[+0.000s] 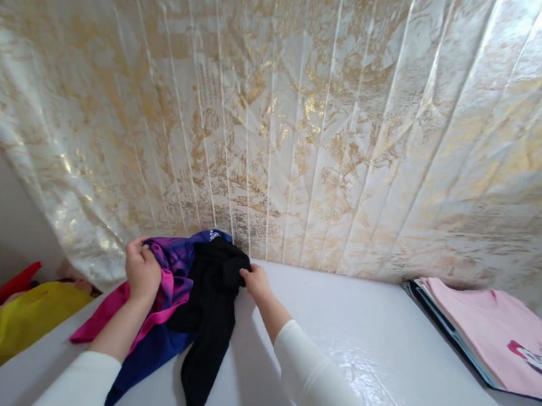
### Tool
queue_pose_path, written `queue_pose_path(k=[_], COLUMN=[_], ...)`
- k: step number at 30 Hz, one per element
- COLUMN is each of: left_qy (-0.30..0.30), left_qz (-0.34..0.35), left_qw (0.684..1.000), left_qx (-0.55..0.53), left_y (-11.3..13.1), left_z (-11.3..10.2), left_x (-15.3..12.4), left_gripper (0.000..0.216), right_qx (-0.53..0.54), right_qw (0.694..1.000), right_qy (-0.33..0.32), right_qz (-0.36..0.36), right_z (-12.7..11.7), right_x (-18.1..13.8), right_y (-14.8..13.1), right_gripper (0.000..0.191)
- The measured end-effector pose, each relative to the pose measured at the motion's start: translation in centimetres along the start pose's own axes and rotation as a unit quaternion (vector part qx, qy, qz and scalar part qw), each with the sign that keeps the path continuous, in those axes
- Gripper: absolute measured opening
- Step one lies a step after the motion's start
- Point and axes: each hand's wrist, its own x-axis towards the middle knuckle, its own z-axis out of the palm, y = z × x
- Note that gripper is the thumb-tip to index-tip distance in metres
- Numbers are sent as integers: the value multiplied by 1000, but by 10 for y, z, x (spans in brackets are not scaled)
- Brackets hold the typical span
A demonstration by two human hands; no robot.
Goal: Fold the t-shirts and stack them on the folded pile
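My left hand [142, 269] is closed on the purple and pink part of a bunched-up garment [173, 258], at the left of the table. Blue cloth of the same bundle hangs down below it. Beside it, my right hand [256, 282] pinches the edge of a black garment [217, 292], its fingers pressed together on the cloth. One long black sleeve or leg trails down onto the white table. The black cloth overlaps the purple and blue one, and I cannot tell whether they are joined.
On the right of the white table [327, 320] lies a stack of folded clothes, a pink shirt [482, 320] on top. Beyond the left edge are yellow clothes [32, 309] and a red cloth [13, 286]. A gold-patterned curtain [295, 136] hangs behind the table.
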Motion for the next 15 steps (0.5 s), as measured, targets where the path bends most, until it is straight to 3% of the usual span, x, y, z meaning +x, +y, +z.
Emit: queue_pose_path(k=[4, 9, 12, 15], left_qy=[-20, -65, -94, -94], left_qz=[13, 20, 49, 90], left_qw=[996, 985, 979, 976], left_qx=[81, 161, 176, 172], left_y=[-4, -11, -6, 13], left_z=[-4, -5, -5, -5], left_x=[0, -2, -4, -10], left_gripper=[35, 35, 34, 33], right_qx=[-10, -25, -71, -191], right_qw=[995, 984, 979, 963], right_qy=[36, 138, 151, 146], right_qz=[88, 106, 113, 119], right_z=[-92, -222, -272, -306], right_x=[-19, -78, -120, -155], right_y=[8, 19, 28, 40], right_gripper=[25, 29, 26, 27])
